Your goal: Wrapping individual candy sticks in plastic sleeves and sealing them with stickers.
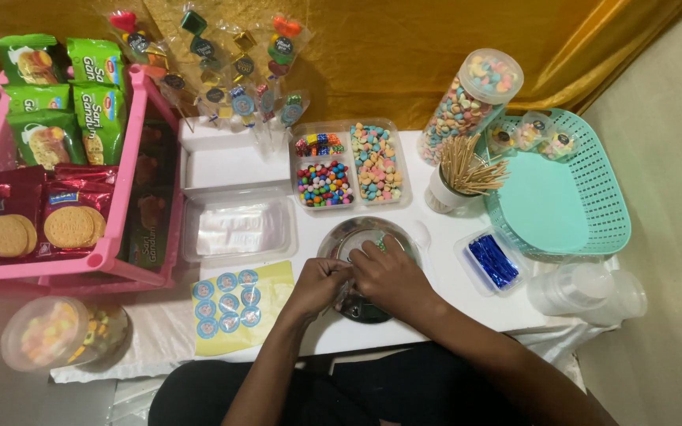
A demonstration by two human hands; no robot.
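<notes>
Both hands meet over a round metal bowl at the near middle of the white surface. The left hand and right hand touch, fingers curled around something small between them; what it is cannot be told. A yellow sticker sheet lies just left of them. Divided trays of coloured candies sit beyond the bowl, a teal basket far right.

green snack packets and red biscuit packs in pink rack, round blue stickers
</notes>
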